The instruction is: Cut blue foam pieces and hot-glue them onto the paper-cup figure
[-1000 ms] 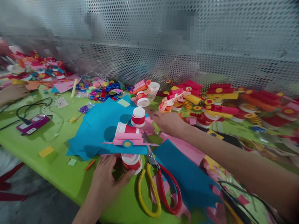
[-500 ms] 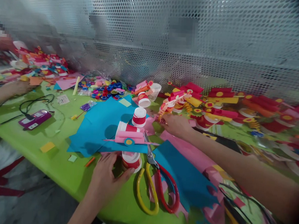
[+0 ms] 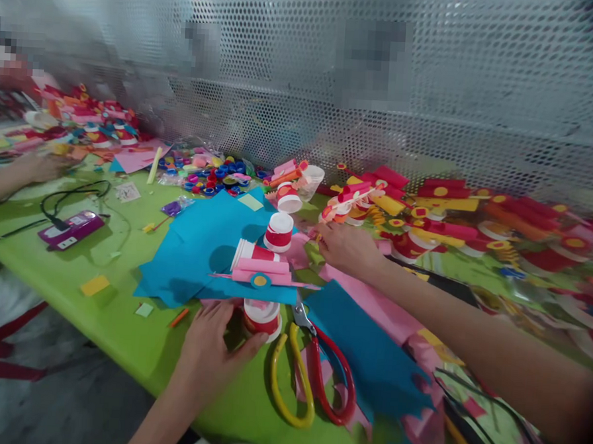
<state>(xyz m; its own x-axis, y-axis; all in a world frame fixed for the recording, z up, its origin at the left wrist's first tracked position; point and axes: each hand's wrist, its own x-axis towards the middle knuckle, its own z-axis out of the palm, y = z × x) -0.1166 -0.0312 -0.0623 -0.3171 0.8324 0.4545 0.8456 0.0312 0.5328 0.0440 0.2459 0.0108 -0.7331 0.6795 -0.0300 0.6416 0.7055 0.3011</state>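
My left hand is closed about the side of a red and white paper cup, thumb in front and fingers behind. Over that cup lies a blue card piece, with a pink paper roll bearing a blue and yellow disc, and a second paper cup tipped behind it. My right hand reaches out beside a decorated cup figure. Its fingertips are drawn together near a small yellow bit, and what they hold is not clear. Scissors with one yellow and one red handle lie right of the left hand.
Blue paper sheets cover the middle of the green table. Finished cup figures crowd the right. A purple power strip, colourful small parts and a co-worker's hand are at the left. A perforated metal panel stands behind.
My right hand has shifted slightly, and the curly strip at its fingertips no longer shows clearly. My left hand stays on the cup. The co-worker's hand at the left has moved a little.
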